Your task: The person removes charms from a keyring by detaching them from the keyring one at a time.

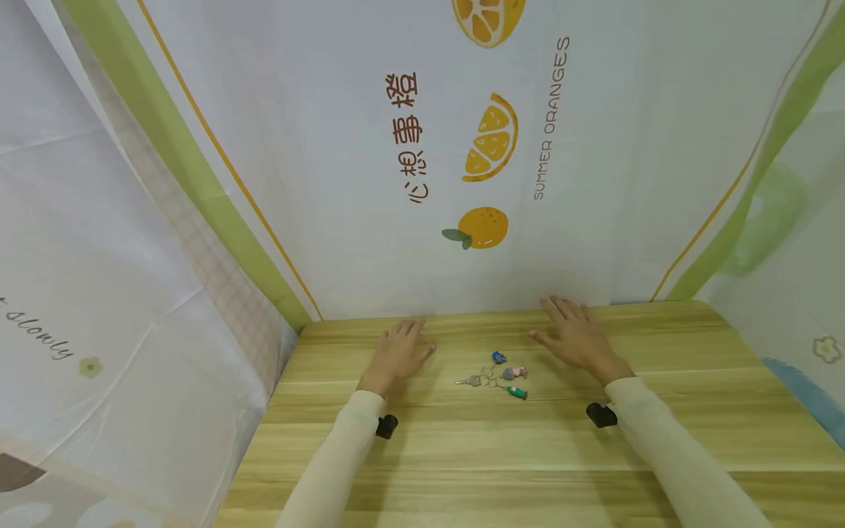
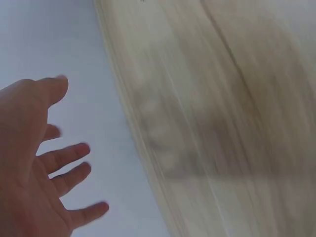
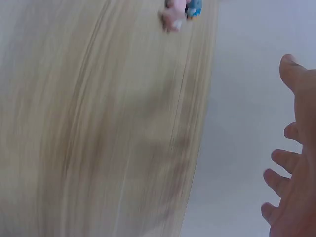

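Note:
A silver key [image 1: 470,380] lies on the wooden table, joined to small metal rings. Around the rings are three charms: a dark blue figure [image 1: 499,357], a pink and grey-blue figure [image 1: 516,372] and a green bottle-shaped charm [image 1: 517,393]. My left hand [image 1: 399,350] is to the left of the key, fingers extended and holding nothing. On the other side my right hand [image 1: 576,337] spreads its fingers near the far edge, also holding nothing. In the right wrist view the pink figure [image 3: 175,14] shows at the top, partly cut off.
The table [image 1: 422,455] has a light wood grain and ends at a white curtain [image 1: 370,257] printed with oranges. More curtains hang at the left and right. A black wrist mount [image 1: 387,426] sits under the left sleeve, another mount [image 1: 601,415] by the right one.

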`<state>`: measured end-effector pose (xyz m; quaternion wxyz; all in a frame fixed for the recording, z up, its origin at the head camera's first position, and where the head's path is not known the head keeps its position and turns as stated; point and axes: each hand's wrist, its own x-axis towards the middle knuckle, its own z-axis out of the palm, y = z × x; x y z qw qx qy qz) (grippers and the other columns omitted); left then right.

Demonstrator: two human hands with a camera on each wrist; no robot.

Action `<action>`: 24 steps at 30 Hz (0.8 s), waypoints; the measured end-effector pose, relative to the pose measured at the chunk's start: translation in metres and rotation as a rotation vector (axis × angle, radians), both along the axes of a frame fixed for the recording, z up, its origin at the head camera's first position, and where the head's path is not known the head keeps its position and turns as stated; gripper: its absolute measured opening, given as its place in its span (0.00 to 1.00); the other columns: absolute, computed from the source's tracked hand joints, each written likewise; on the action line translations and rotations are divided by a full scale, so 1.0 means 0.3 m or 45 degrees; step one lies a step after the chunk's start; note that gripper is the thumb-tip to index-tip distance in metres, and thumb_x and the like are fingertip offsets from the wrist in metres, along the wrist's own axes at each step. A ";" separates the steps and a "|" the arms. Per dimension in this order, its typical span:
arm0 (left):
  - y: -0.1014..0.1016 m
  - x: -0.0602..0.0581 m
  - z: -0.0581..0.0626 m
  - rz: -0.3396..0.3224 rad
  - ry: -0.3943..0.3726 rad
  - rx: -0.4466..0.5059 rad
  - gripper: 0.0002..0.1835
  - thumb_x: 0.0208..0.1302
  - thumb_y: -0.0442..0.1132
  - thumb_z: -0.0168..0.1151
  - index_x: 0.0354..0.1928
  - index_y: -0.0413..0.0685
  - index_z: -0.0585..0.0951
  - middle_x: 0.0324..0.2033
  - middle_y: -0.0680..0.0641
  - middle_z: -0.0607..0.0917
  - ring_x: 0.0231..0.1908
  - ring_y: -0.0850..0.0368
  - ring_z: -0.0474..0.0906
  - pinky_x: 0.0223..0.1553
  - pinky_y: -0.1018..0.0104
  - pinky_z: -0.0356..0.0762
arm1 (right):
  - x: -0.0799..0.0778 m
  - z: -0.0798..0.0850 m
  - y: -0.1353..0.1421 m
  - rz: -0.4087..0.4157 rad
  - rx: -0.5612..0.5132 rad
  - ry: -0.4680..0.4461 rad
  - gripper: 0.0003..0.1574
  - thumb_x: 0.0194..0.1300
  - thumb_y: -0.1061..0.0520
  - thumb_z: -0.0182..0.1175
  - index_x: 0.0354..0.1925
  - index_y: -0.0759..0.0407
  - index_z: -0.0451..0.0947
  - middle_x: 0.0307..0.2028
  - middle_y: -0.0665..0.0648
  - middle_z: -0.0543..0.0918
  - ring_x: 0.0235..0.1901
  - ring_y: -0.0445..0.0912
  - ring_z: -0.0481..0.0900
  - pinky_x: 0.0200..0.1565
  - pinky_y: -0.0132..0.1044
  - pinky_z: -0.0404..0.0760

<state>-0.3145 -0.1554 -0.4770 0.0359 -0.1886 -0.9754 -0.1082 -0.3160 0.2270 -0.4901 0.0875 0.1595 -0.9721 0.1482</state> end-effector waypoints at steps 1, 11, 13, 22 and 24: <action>0.005 0.004 -0.003 -0.015 0.014 0.000 0.35 0.82 0.55 0.57 0.81 0.45 0.65 0.75 0.38 0.73 0.76 0.37 0.67 0.73 0.32 0.68 | 0.001 0.000 -0.011 0.009 -0.004 0.015 0.51 0.81 0.32 0.52 0.83 0.63 0.55 0.81 0.72 0.60 0.79 0.72 0.57 0.79 0.72 0.50; 0.111 0.052 -0.027 -0.202 0.178 0.156 0.15 0.78 0.39 0.63 0.59 0.39 0.86 0.54 0.42 0.90 0.52 0.48 0.88 0.53 0.57 0.88 | 0.032 -0.002 -0.140 0.137 -0.126 0.028 0.28 0.78 0.50 0.63 0.68 0.61 0.78 0.66 0.66 0.82 0.67 0.67 0.76 0.68 0.65 0.75; 0.134 0.060 -0.035 -0.222 0.187 0.176 0.13 0.77 0.38 0.64 0.56 0.40 0.88 0.51 0.44 0.91 0.46 0.52 0.90 0.46 0.62 0.88 | 0.035 -0.014 -0.168 0.173 -0.112 0.059 0.22 0.77 0.52 0.65 0.63 0.60 0.83 0.62 0.64 0.85 0.63 0.64 0.80 0.65 0.63 0.78; 0.223 0.086 -0.079 -0.230 0.144 0.170 0.08 0.76 0.36 0.66 0.48 0.45 0.91 0.44 0.48 0.90 0.43 0.56 0.86 0.43 0.68 0.86 | 0.049 -0.065 -0.270 0.256 -0.117 0.073 0.07 0.73 0.57 0.68 0.46 0.57 0.91 0.45 0.54 0.91 0.47 0.54 0.86 0.50 0.52 0.87; 0.239 0.088 -0.096 -0.224 0.127 0.170 0.07 0.75 0.36 0.66 0.47 0.45 0.91 0.43 0.49 0.89 0.44 0.55 0.85 0.46 0.67 0.85 | 0.051 -0.083 -0.284 0.269 -0.136 0.081 0.06 0.72 0.59 0.69 0.45 0.57 0.91 0.43 0.54 0.91 0.46 0.53 0.86 0.49 0.51 0.87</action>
